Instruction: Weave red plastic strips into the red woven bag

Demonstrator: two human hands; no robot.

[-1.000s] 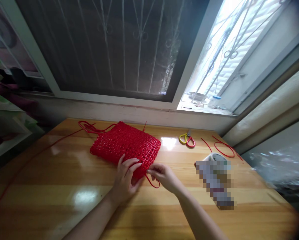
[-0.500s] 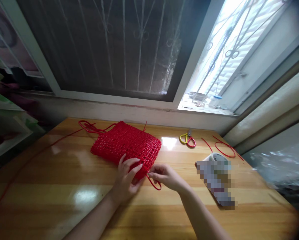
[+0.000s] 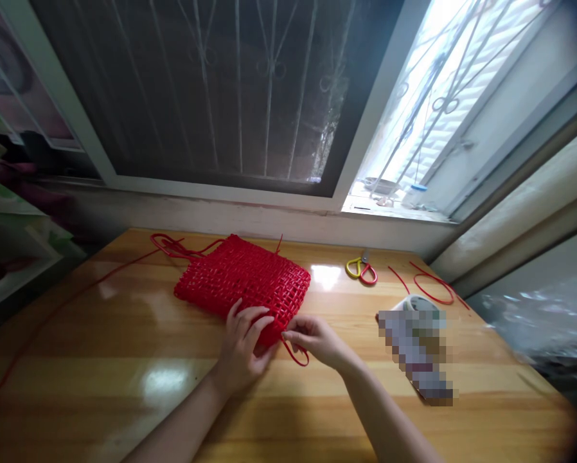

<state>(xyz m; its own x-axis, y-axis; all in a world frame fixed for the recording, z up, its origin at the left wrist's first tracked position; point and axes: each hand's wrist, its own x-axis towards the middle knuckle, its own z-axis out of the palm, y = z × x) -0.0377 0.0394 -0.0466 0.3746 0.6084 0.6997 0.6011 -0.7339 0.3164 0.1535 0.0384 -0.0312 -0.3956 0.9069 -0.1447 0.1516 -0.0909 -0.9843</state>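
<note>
A red woven basket (image 3: 250, 273) lies on its side on the wooden table, its open weave facing up. My left hand (image 3: 245, 337) grips its near edge, fingers on top and thumb beneath. At the near right corner, my right hand (image 3: 312, 337) pinches a red plastic cord (image 3: 298, 360) that loops out below the fingers. The exact point where the cord enters the weave is hidden by the fingertips. Red cord loops (image 3: 170, 245) stick out at the basket's far left, and a short cord end (image 3: 279, 243) stands up from its back edge.
Scissors (image 3: 362, 270) with yellow and red handles lie at the back right. Loose red cord pieces (image 3: 433, 289) are farther right. A tape roll (image 3: 421, 305) sits by a blurred-out flat object (image 3: 416, 360). A long cord (image 3: 67, 307) trails left. The wooden table (image 3: 173, 418) meets a windowed wall.
My right hand has shifted very slightly left toward the basket's corner, and the cord loop below it has moved a little with it. My left hand stays in place.
</note>
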